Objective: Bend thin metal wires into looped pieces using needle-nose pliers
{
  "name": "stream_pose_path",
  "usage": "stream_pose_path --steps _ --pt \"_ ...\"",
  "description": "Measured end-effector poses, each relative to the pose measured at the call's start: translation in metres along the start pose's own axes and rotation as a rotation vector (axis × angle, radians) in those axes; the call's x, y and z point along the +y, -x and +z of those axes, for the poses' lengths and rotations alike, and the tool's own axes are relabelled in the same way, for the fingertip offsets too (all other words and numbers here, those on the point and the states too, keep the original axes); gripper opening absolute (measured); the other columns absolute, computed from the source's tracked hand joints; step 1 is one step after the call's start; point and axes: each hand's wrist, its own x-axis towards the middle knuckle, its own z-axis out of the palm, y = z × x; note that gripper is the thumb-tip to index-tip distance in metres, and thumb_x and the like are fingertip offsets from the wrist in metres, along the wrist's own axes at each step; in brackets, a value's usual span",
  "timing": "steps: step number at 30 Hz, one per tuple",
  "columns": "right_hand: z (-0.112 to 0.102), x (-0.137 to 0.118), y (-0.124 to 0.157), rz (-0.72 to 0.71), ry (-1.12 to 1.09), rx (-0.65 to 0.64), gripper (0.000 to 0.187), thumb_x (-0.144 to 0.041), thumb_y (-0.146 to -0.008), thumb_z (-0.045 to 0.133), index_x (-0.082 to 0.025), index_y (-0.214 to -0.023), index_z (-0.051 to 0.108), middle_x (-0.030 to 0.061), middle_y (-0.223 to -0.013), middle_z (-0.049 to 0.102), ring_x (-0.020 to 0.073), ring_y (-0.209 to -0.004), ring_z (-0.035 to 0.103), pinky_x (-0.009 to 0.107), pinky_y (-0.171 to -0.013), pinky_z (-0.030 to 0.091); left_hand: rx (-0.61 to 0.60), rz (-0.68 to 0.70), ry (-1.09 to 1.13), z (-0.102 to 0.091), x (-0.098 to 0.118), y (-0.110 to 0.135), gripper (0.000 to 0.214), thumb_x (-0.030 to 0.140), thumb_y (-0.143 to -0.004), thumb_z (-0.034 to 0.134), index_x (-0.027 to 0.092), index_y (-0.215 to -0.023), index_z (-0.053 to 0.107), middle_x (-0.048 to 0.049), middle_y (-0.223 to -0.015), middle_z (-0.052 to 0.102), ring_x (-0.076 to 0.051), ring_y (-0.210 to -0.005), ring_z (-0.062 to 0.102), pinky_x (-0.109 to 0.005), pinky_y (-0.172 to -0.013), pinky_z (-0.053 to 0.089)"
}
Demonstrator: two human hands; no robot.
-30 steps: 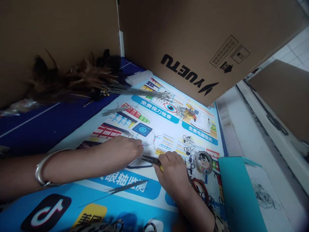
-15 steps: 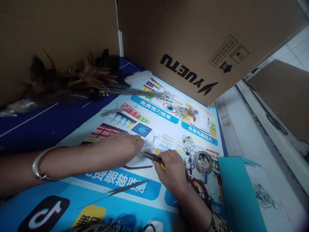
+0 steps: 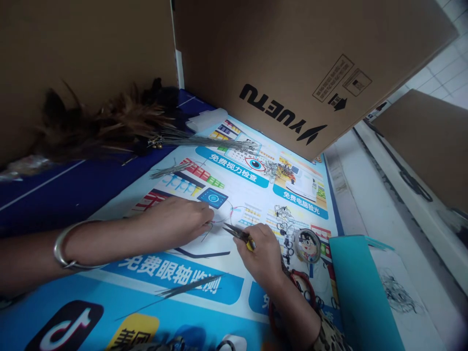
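Observation:
My right hand [image 3: 260,251] is closed round a pair of pliers [image 3: 237,233] with yellow and black handles, their dark jaws pointing left. Just left of the jaw tips, my left hand [image 3: 192,219] is closed in a pinch on a thin wire [image 3: 207,232], whose bent end sticks out below the fingertips. The jaws and the wire end are apart. Beyond both hands, a thin wire with a pinkish part [image 3: 232,210] curves over the printed sheet; I cannot tell whether it joins the held wire.
Wire bundles [image 3: 215,142] lie at the back, with another [image 3: 190,286] in front. Brown feathers [image 3: 120,117] are at left. Black rings, a round tin [image 3: 307,245] and red-handled scissors [image 3: 303,282] lie right, near a teal box [image 3: 360,287]. Cardboard boxes [image 3: 292,58] stand behind.
The pliers' jaws have moved slightly right and up, away from my left hand. A bent wire end now shows below my left fingertips.

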Motion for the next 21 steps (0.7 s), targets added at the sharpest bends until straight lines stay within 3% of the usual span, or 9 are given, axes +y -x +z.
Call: stream_pose_path --steps 10,21 --pt "-0.003 -0.006 0.000 -0.002 0.134 -0.082 0.013 -0.032 -0.087 0.065 -0.020 -0.090 0.066 0.0059 -0.091 0.065 0.0214 -0.087 0.055 0.032 -0.075 0.042 -0.021 0.070 -0.107 -0.001 0.014 0.004 0.027 -0.003 -0.080 0.050 0.013 -0.086 0.071 -0.0139 -0.081 0.071 -0.030 -0.071 0.068 -0.036 -0.059 0.047" --pt "-0.004 -0.011 0.002 -0.034 0.195 -0.108 0.012 -0.030 -0.086 0.065 -0.019 -0.090 0.065 0.0060 -0.090 0.064 0.0221 -0.086 0.054 0.033 -0.075 0.039 -0.021 0.078 -0.105 0.004 0.008 0.003 0.029 -0.004 -0.080 0.047 0.013 -0.089 0.068 -0.0142 -0.082 0.071 -0.029 -0.072 0.068 -0.036 -0.061 0.048"
